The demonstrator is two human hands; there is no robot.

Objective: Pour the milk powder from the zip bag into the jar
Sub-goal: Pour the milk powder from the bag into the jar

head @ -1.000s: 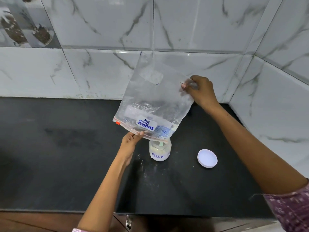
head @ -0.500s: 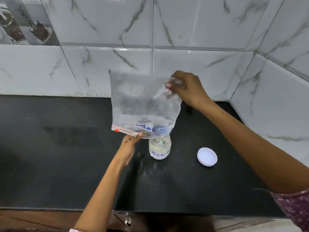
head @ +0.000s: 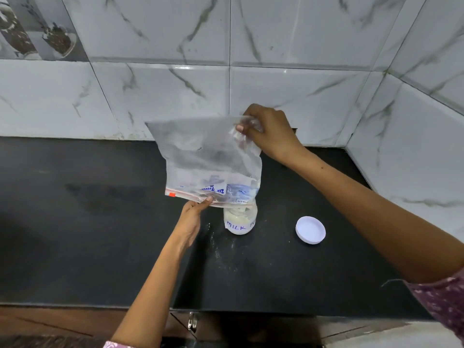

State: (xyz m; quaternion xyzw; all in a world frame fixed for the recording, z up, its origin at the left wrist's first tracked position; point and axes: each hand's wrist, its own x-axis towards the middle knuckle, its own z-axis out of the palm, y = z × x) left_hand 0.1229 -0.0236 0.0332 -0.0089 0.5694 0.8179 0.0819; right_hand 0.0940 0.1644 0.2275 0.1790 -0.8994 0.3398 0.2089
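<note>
Zip bag (head: 211, 159) blocks jar (head: 240, 219) mouth; lid (head: 310, 230) right, counter (head: 75, 234) left clear.

Bare forearms; purple floral-print sleeve (head: 442, 302) on right arm.

A home kitchen: black stone counter (head: 75, 222), marble-look wall tiles (head: 163, 28)

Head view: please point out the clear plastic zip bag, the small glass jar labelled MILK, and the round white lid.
clear plastic zip bag (head: 208, 156), head view, middle of its side.
small glass jar (head: 239, 222), head view, front wall.
round white lid (head: 310, 230), head view, centre.
</note>
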